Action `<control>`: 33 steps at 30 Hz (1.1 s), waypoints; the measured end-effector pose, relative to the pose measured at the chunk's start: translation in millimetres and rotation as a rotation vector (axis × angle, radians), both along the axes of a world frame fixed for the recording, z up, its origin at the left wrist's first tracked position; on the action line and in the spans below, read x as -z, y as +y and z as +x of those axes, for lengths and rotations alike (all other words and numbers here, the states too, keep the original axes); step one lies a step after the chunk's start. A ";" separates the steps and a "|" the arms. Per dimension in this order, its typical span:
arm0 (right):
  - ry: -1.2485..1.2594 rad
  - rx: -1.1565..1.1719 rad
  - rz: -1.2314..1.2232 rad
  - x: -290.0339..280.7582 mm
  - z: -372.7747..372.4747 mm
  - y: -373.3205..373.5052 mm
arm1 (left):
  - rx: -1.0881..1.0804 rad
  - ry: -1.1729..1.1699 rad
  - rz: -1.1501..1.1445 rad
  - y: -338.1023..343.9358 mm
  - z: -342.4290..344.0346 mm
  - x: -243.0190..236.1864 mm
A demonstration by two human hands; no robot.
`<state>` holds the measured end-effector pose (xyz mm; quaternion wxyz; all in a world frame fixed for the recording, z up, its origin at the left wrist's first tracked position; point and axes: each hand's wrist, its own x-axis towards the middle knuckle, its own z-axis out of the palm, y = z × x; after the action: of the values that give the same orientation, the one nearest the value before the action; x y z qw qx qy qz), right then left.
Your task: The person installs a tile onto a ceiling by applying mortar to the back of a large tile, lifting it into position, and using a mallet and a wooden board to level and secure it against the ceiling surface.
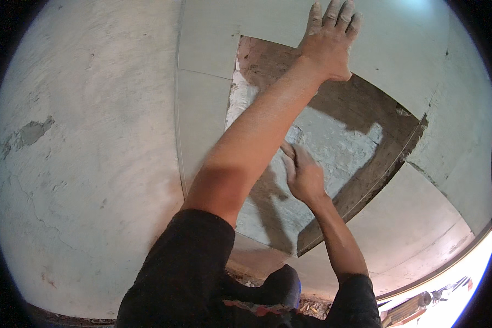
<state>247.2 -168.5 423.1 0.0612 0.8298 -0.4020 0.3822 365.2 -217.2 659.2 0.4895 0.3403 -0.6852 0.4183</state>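
My left hand (333, 41) reaches far up and lies flat on the pale tiles, its fingers spread and dusted with grey. Below it, my right hand (306, 177) is closed round the short handle (287, 148) of what looks like a trowel. My left forearm hides most of the tool's blade. Around the right hand is a tile-sized recess, its brown backing (366, 104) bare along the edges. Wet grey mortar (333, 145) is spread unevenly over its middle, with white smears at the left edge.
Large pale tiles (410, 202) border the recess, with a rough broken edge at its right. On the left stands a plastered surface (93, 136) with a grey patch (33, 133). Rubble (314, 306) lies at the bottom. A bright opening shows at the lower right, beside a rolled brown object (407, 310).
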 end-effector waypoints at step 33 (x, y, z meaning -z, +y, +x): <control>0.024 -0.341 -0.483 -106.6 120.1 -71.4 | -0.246 0.030 -0.193 -23.1 -5.0 4.1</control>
<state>367.3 -239.9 529.7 0.1964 0.8514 -0.1534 0.4616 360.2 -240.3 655.0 0.4752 0.3791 -0.5877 0.5340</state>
